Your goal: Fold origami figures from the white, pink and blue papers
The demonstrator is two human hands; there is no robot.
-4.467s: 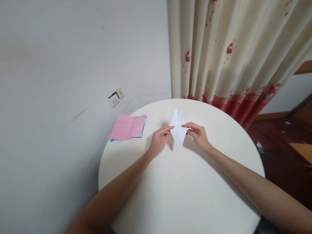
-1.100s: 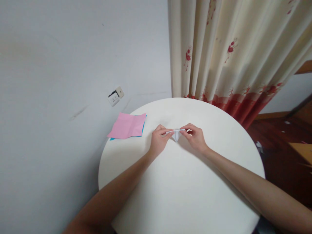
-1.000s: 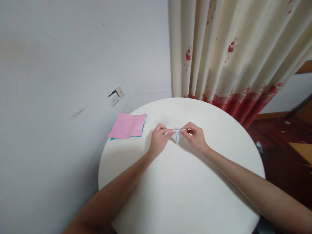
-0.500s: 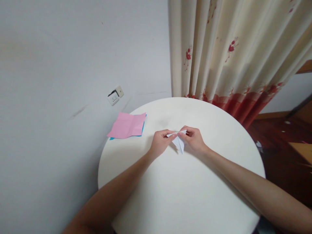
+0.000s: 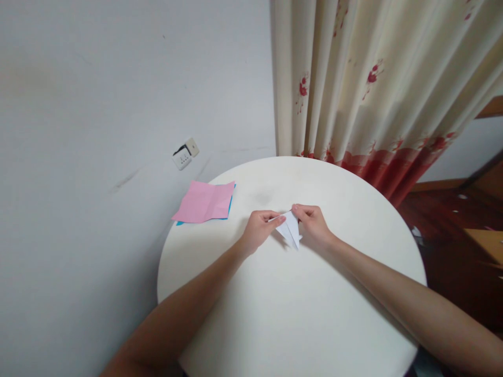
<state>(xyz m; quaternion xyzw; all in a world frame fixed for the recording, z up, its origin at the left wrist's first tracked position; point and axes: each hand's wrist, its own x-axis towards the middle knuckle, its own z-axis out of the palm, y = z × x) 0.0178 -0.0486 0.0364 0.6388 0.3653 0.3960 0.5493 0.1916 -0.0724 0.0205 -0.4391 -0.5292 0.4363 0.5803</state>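
A small folded white paper (image 5: 290, 228) is held between my two hands above the round table, its pointed end toward me. My left hand (image 5: 258, 228) pinches its left corner, thumb on top and fingers underneath. At the upper right corner, my right hand (image 5: 312, 220) grips the paper between thumb and forefinger. A crease runs down the paper's middle, and a small flap sticks out near the lower tip. The underside of the paper is hidden.
On the left of the white round table (image 5: 298, 303) a creased pink sheet (image 5: 204, 201) lies over a blue sheet (image 5: 231, 205). A wall with a socket (image 5: 182, 158) borders the table at left. A flowered curtain (image 5: 346, 78) hangs behind it.
My right thumb and fingers have shifted from the top middle edge to the upper right corner. More of the paper's face shows now, turned slightly. My left hand stays nearly in place.
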